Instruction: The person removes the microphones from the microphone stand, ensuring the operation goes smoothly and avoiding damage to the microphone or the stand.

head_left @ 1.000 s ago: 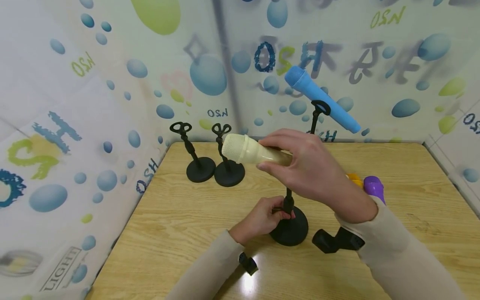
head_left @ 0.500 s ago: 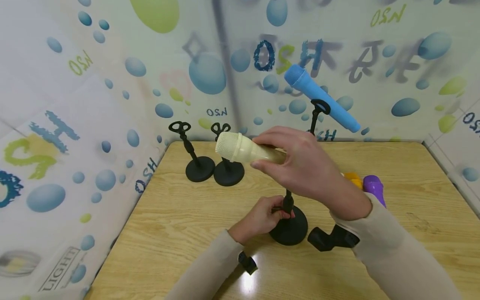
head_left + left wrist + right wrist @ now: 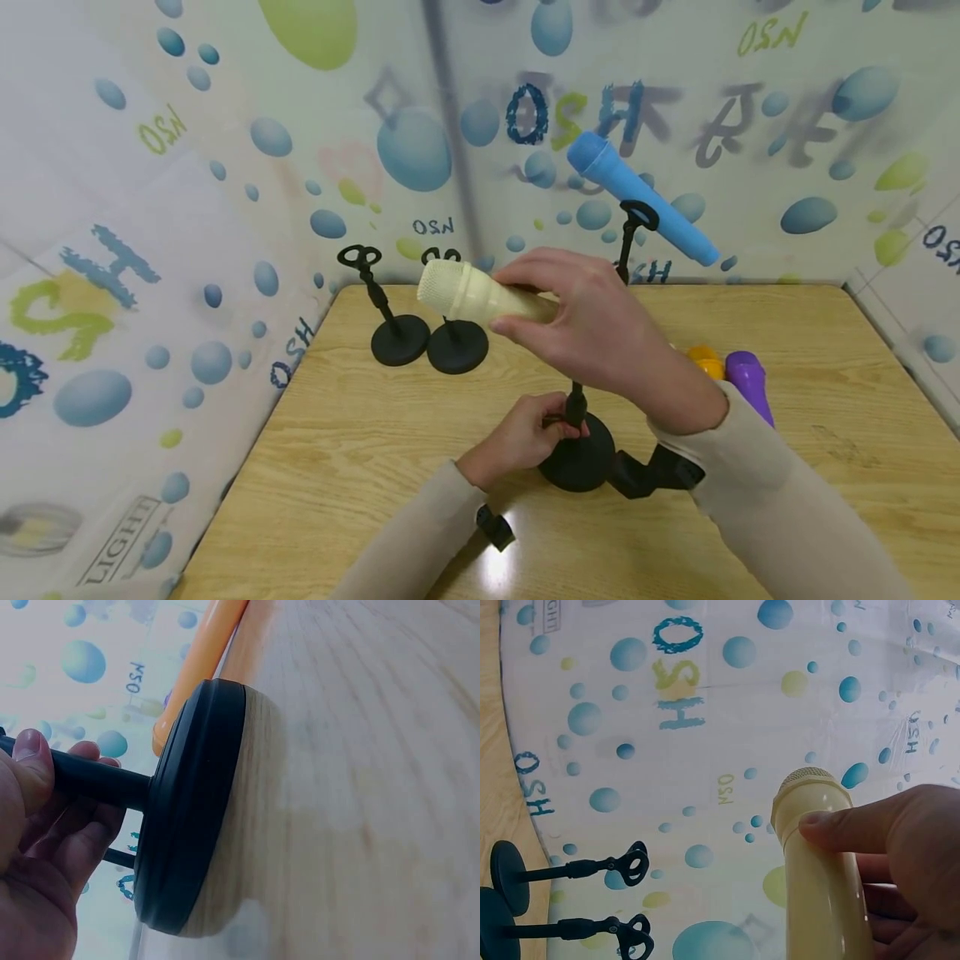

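Note:
My right hand grips a cream microphone, its mesh head pointing left; in the right wrist view the thumb lies along the cream microphone. Below it, my left hand holds the pole of a black microphone stand, whose round base is on the table. The left wrist view has the left hand with its fingers curled round that pole just above the stand's base. The top of this stand is hidden behind my right hand in the head view.
Two black stands with bare clips stand at the back left. Behind my right hand, a blue microphone lies tilted in another stand's clip. Orange and purple microphones lie on the table at right.
My right hand has shifted a little to the left with the cream microphone in it. The left hand stays on the stand's pole.

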Action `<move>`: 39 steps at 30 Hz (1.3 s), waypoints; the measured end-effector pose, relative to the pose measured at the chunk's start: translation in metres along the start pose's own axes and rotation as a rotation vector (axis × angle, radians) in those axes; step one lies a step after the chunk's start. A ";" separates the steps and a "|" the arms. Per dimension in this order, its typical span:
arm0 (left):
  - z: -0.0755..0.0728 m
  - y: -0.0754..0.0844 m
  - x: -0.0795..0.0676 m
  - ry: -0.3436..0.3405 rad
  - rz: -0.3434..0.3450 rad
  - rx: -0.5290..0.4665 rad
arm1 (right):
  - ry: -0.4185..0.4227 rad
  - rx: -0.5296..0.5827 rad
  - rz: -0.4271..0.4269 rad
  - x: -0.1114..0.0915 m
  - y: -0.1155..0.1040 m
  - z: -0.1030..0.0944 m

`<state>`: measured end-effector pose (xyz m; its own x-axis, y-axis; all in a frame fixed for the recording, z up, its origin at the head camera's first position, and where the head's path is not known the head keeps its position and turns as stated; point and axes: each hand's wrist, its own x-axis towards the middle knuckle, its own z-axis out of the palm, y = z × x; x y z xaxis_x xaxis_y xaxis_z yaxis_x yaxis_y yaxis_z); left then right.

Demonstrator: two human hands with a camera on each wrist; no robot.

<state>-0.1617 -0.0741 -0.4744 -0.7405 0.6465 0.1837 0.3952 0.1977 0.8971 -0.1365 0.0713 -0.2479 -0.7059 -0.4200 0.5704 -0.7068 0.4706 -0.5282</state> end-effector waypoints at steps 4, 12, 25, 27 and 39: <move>0.001 0.000 0.000 0.002 0.004 -0.007 | -0.005 0.011 -0.001 0.002 -0.001 0.000; 0.001 0.000 0.000 0.001 0.000 -0.014 | -0.008 0.024 -0.023 0.005 -0.003 0.001; 0.000 -0.001 -0.001 -0.005 -0.016 -0.021 | -0.010 0.048 -0.052 0.013 -0.005 0.007; 0.000 -0.001 -0.001 -0.004 -0.019 -0.023 | -0.008 0.044 -0.057 0.014 -0.005 0.008; 0.001 0.001 -0.001 0.000 -0.019 -0.001 | -0.018 0.047 -0.047 0.019 -0.011 0.008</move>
<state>-0.1600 -0.0741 -0.4743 -0.7476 0.6429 0.1665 0.3808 0.2095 0.9006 -0.1428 0.0518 -0.2361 -0.6723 -0.4549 0.5841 -0.7403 0.4133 -0.5302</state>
